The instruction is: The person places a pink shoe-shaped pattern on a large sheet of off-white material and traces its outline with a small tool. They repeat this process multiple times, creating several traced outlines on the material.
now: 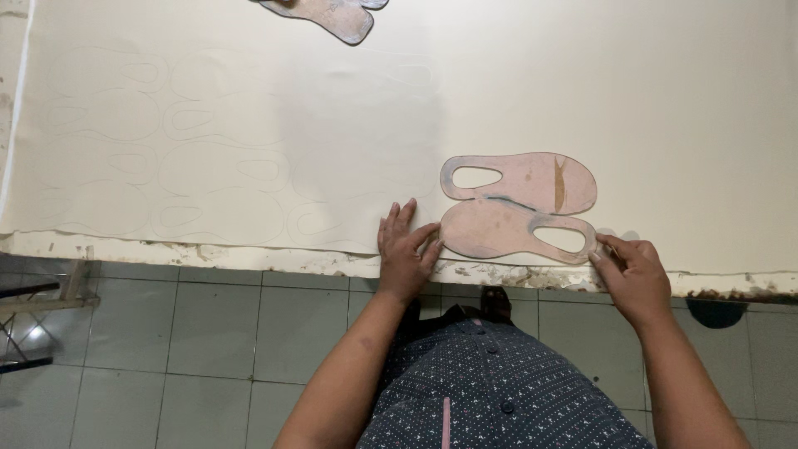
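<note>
A worn-edged table (249,256) carries a cream sheet (582,83) with two pinkish sole templates (515,208) lying on it.

I am standing in a shoemaking workshop: a big cream sheet (499,91) covered in traced sole outlines is lying across the worn table edge (249,254). Pinkish sandal templates (519,204) are sitting mid-frame, and grey floor tiles (208,333) are showing below.

Grey-green tiled floor (208,349) below, with pale grout lines. Worn, chipped table edge (249,256) across the middle. Dark metal frame (25,328) at far left. Soft, even light.
</note>
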`<state>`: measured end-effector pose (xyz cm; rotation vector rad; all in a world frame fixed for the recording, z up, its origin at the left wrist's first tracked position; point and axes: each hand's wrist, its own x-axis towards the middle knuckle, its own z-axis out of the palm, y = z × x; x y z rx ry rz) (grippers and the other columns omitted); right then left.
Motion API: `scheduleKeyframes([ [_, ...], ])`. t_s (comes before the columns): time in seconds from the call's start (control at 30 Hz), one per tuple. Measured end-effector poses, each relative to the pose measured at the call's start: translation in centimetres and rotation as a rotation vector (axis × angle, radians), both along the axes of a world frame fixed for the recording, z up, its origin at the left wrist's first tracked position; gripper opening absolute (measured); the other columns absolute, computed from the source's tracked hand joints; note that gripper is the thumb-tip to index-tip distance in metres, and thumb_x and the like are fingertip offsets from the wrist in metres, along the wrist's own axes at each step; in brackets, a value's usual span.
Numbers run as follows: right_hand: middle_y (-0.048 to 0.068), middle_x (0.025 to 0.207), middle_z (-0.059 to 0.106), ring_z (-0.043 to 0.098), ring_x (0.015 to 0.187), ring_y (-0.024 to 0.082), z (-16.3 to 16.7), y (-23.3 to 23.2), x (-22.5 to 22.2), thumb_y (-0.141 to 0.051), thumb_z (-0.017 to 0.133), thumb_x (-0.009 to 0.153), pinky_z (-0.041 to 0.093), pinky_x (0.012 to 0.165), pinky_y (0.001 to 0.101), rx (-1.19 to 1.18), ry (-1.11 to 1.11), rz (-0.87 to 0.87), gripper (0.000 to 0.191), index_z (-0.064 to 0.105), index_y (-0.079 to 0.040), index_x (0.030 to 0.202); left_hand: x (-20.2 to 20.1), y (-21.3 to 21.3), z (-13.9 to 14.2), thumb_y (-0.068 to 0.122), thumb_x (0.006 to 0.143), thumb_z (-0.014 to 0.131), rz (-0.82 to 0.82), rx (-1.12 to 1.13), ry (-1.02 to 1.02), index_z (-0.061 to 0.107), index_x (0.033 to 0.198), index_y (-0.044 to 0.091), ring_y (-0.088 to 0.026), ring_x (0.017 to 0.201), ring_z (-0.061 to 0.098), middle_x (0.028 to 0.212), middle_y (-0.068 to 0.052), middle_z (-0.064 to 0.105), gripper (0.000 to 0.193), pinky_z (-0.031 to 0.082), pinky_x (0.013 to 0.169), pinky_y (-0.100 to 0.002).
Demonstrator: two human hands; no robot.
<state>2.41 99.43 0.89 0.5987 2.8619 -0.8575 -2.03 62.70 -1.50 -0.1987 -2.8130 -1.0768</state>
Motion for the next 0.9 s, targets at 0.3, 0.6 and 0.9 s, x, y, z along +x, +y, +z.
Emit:
scheduleKeyframes([
  [0.3,0.007,0.113,0.059,0.063,0.1,0.021,-0.1,-0.1,0.0,-0.042,0.071,0.094,0.053,0.086,0.0391,0.045,-0.049,-0.001,0.041,0.072,-0.027,0.132,0.1,-0.2,-0.4,0.032,0.088,0.077,-0.012,0.017,0.052,0.079,0.113,0.021,-0.037,0.154,0.026,0.159,-0.013,0.041,0.028,0.013,0.125,-0.055],
  [0.6,0.007,0.115,0.059,0.063,0.1,0.022,0.1,-0.2,-0.1,-0.042,0.071,0.093,0.054,0.085,0.039,-0.007,-0.07,-0.051,0.042,0.072,-0.027,0.132,-0.1,-0.4,-1.1,0.039,0.085,0.078,-0.008,0.018,0.065,0.059,0.13,0.005,-0.037,0.154,0.026,0.158,-0.016,0.041,0.059,0.013,0.126,-0.056],
  [0.9,0.008,0.113,0.059,0.064,0.1,0.023,-0.1,0.1,0.1,-0.043,0.071,0.092,0.053,0.087,0.0387,0.026,0.004,0.019,0.044,0.073,-0.026,0.133,0.0,0.6,1.0,0.045,0.086,0.074,-0.015,-0.131,0.006,0.07,0.123,0.023,-0.035,0.154,0.02,0.161,-0.012,0.037,0.044,0.01,0.125,-0.055],
])
